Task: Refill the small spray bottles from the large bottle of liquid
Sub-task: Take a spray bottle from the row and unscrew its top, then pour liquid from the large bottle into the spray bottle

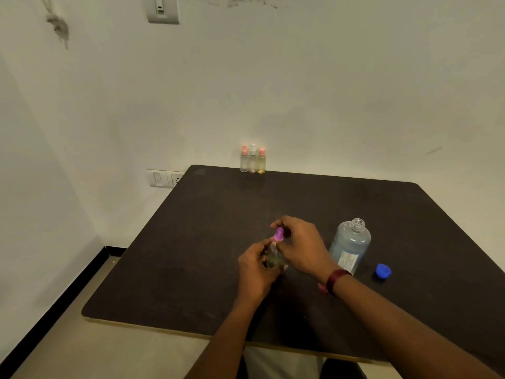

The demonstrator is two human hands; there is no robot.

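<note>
- Both your hands meet over the near middle of the table (191,255). Your left hand (255,272) curls round the body of the small spray bottle (272,257), which is roughly upright. Whether its base rests on the tabletop or hangs just above it, I cannot tell.
- Your right hand (300,247) comes in from the right and above, fingertips pinching the purple spray cap (278,234) directly over the bottle's neck. The twist turns about that upright long axis, so hold the left grip firm. Whether the cap is going on or coming off can't be read here.
- Right of your right wrist, the blue cap (382,270) lies loose on the table. Beside it the large bottle (349,244) stands upright with its mouth open, nearer your right hand.
- Three more small spray bottles (252,160) stand in a close row at the far edge by the wall, well apart from both hands.
</note>
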